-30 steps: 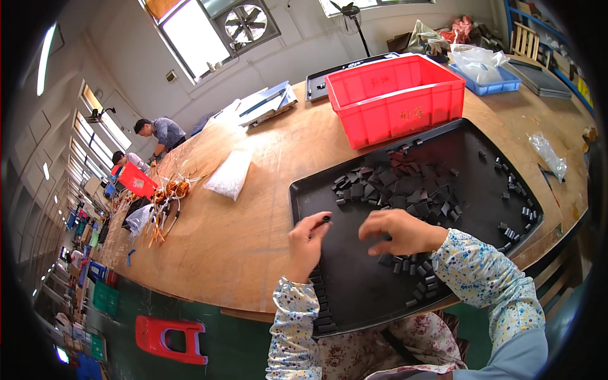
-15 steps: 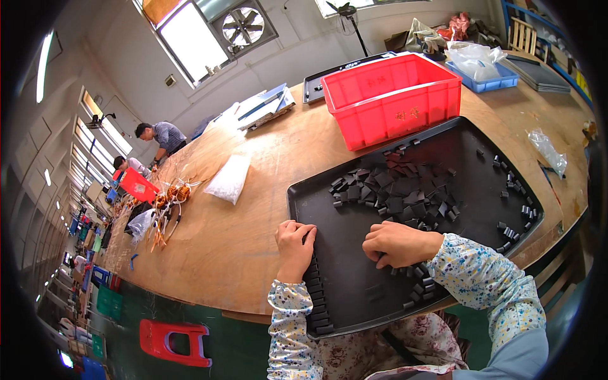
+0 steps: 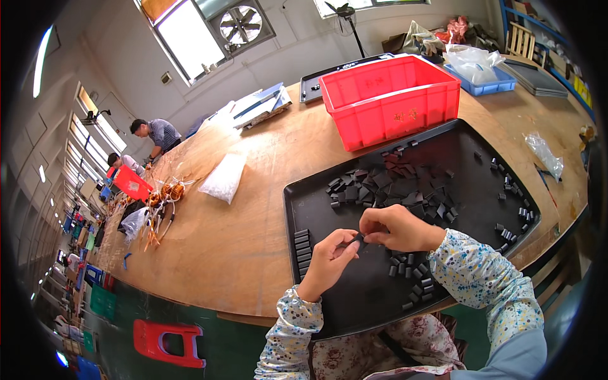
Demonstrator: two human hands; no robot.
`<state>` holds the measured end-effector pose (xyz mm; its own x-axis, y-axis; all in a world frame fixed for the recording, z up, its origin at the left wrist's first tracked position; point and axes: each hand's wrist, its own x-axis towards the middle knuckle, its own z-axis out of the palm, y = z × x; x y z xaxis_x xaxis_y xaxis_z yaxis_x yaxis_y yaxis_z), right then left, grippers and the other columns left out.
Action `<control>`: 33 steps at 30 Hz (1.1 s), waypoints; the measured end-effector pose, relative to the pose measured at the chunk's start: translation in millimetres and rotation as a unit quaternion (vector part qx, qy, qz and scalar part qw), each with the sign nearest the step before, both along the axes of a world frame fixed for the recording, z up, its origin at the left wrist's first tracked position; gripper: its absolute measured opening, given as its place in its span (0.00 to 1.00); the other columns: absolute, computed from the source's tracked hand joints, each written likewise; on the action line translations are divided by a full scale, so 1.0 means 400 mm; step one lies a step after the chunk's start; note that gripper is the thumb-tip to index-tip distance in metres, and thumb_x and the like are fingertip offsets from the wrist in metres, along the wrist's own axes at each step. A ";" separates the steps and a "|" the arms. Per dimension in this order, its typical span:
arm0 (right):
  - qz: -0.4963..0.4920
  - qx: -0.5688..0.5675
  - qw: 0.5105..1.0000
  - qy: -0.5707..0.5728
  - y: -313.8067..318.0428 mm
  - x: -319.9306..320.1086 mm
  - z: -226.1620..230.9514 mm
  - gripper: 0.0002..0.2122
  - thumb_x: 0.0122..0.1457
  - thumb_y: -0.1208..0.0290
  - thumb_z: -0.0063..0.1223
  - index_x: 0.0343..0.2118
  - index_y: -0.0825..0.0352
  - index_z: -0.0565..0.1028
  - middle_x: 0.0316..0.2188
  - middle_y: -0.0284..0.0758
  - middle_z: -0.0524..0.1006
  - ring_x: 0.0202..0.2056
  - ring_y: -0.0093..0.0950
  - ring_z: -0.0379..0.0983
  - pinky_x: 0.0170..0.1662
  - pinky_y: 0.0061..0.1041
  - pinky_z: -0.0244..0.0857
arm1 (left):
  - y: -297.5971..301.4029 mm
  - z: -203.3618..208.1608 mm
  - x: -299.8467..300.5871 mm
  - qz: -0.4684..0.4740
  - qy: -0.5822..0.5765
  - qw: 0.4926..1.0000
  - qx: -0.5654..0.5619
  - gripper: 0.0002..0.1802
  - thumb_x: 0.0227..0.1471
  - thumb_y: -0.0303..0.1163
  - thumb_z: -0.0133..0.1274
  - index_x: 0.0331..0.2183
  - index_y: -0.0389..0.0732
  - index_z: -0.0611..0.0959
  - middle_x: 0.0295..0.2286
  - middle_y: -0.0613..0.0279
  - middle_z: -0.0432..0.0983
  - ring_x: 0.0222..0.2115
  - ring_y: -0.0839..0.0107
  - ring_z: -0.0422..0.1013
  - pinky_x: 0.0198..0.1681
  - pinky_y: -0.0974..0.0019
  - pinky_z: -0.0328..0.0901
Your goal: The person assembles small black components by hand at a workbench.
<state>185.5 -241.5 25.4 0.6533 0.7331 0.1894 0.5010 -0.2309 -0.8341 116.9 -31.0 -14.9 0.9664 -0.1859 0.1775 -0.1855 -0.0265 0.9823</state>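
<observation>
My left hand (image 3: 328, 261) and my right hand (image 3: 398, 228) meet above the black tray (image 3: 373, 310). Both pinch one small black piece (image 3: 358, 238) between thumb and fingers, which hide most of it. Farther in on the tray lies a loose pile of flat black pieces (image 3: 415, 199), mixed with short black tubes. Along the tray's left rim, beside my left forearm, stands a neat row of black tubes (image 3: 302, 248). More short tubes (image 3: 415, 278) lie scattered below my right hand, and others (image 3: 524, 215) sit along the right side.
A red plastic crate (image 3: 392, 107) rests at the tray's far edge. Behind it are another dark tray (image 3: 310, 88) and a blue bin (image 3: 487, 84) with plastic bags. On the wooden table (image 3: 209, 259) lie a white bag (image 3: 225, 178) and wire-wound coils (image 3: 168, 193). Two people work far left.
My left hand has left the tray's left rim and moved right to meet my right hand. The right hand has risen slightly, and a small black piece is now between them.
</observation>
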 end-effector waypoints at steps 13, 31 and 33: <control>0.103 -0.225 0.939 -0.239 -0.043 0.011 -0.009 0.05 0.45 0.76 0.62 0.27 0.62 0.77 0.30 0.31 0.76 0.40 0.36 0.71 0.43 0.35 0.65 | 0.001 0.001 -0.013 0.000 0.015 0.999 0.039 0.12 0.55 0.23 0.59 0.41 0.35 0.77 0.36 0.61 0.78 0.36 0.78 0.74 0.44 0.73 0.70; -0.015 0.036 0.991 -0.126 0.020 -0.038 -0.013 0.12 0.49 0.79 0.61 0.36 0.64 0.73 0.31 0.37 0.75 0.36 0.39 0.73 0.37 0.35 0.68 | 0.000 0.014 -0.018 -0.015 0.073 0.997 0.016 0.04 0.57 0.20 0.54 0.35 0.29 0.79 0.34 0.58 0.79 0.38 0.74 0.76 0.44 0.69 0.73; 0.006 0.050 0.988 -0.144 0.026 -0.038 -0.026 0.13 0.49 0.79 0.61 0.38 0.64 0.74 0.31 0.37 0.75 0.36 0.39 0.73 0.38 0.35 0.68 | 0.002 -0.008 -0.013 -0.002 0.054 0.999 -0.002 0.03 0.56 0.20 0.55 0.33 0.30 0.78 0.32 0.59 0.79 0.37 0.76 0.76 0.42 0.70 0.73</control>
